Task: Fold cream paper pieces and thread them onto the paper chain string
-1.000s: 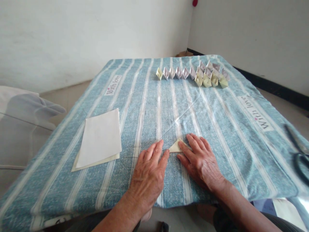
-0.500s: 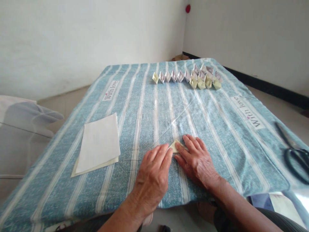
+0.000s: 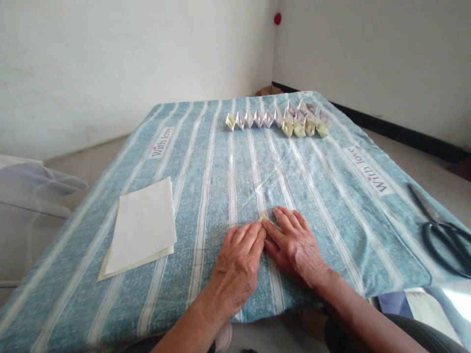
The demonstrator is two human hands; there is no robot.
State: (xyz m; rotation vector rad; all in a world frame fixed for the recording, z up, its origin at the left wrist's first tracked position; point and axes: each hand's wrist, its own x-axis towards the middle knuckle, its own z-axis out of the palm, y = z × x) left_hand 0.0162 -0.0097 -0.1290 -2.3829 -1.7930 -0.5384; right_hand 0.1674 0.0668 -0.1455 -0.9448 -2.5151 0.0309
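A small folded piece of cream paper (image 3: 264, 217) lies on the striped cloth near the table's front edge, mostly covered by my hands. My left hand (image 3: 241, 255) is closed, its fingers pressed together at the paper's left side. From the right, my right hand (image 3: 294, 245) presses the paper down with its index finger and thumb, the other fingers stretched over the cloth. The fingertips of both hands meet at the paper, so its exact folds are hidden.
Small folded paper shapes (image 3: 288, 128), yellowish and pale purple, stand in rows at the back. Flat white and cream sheets (image 3: 143, 225) lie to the left. Black-handled scissors (image 3: 433, 214) rest near the right edge. The blue striped tablecloth (image 3: 221, 186) covers the table.
My left hand has moved in against my right fingertips, and less of the folded paper shows. The whole view has shifted slightly.
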